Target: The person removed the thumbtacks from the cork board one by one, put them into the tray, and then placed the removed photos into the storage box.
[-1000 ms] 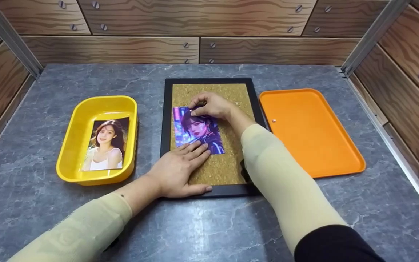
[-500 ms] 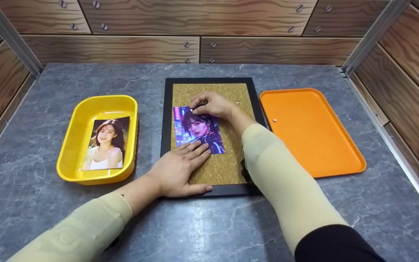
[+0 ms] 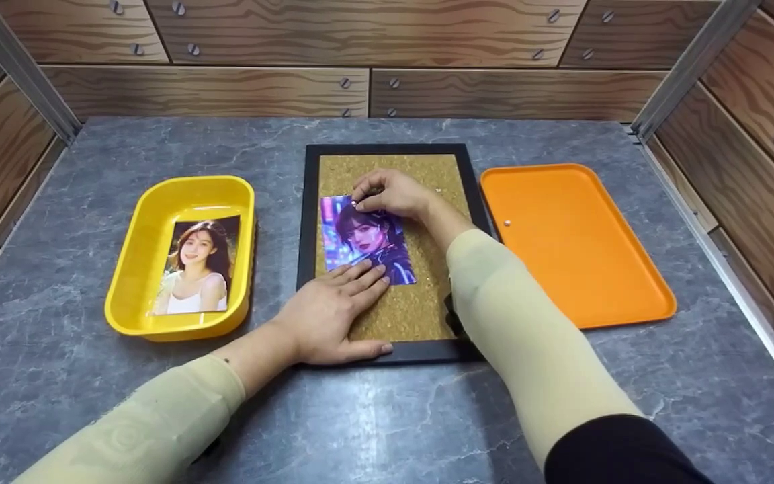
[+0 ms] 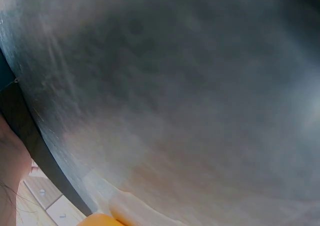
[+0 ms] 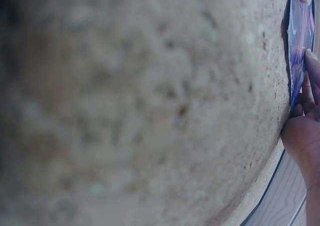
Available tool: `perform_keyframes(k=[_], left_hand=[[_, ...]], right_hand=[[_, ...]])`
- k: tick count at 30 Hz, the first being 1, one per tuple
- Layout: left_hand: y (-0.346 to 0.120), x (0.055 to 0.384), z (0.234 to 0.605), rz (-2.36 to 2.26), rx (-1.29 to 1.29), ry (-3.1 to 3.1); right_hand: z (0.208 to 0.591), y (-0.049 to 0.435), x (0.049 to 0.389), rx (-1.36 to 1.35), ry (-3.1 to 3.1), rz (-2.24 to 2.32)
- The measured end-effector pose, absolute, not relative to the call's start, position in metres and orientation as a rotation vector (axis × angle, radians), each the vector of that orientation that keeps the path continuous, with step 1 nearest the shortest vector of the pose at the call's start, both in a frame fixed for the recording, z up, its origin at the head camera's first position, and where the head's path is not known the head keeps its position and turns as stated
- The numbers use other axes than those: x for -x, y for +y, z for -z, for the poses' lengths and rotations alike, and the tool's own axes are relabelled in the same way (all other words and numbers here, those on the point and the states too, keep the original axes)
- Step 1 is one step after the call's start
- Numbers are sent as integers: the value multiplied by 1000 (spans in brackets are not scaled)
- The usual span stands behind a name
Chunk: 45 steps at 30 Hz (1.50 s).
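A purple-and-blue picture print [image 3: 368, 236] lies on the cork board [image 3: 400, 316], which has a black frame. My left hand [image 3: 333, 312] is spread flat, fingertips on the print's lower edge and thumb on the frame's near side. At the print's top edge, thumb and forefinger of my right hand [image 3: 394, 195] pinch a small silver pushpin [image 3: 354, 204], mostly hidden by the fingertips. The right wrist view catches the print [image 5: 301, 31] edge-on beside the right hand [image 5: 305, 131]. Blurred tabletop fills most of the left wrist view.
To the left stands a yellow bin [image 3: 125, 269] with a portrait photo [image 3: 193, 269] inside. An orange tray [image 3: 575, 249] sits right of the board, bearing one small silver pin [image 3: 506, 222]. Another tiny shiny spot [image 3: 438, 190] shows on the cork. Wood-patterned walls enclose the table.
The right fingertips have shifted very slightly at the print's top edge, still pinching the pushpin. The left hand, print and board stay where they were.
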State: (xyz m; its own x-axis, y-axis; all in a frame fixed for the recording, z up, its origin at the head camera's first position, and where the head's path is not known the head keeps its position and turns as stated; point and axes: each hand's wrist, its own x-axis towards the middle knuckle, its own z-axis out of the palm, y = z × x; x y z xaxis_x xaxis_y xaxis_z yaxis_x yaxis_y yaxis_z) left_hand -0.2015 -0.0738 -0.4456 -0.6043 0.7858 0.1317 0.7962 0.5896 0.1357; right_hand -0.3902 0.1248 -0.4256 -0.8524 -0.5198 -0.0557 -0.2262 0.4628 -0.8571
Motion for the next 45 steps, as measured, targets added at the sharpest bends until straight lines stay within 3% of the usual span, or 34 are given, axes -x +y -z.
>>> perform_keyframes(k=[45], left_hand=[[-74, 201, 444, 287, 1369, -2764]], right_hand=[[426, 125, 391, 606, 2385, 1371]])
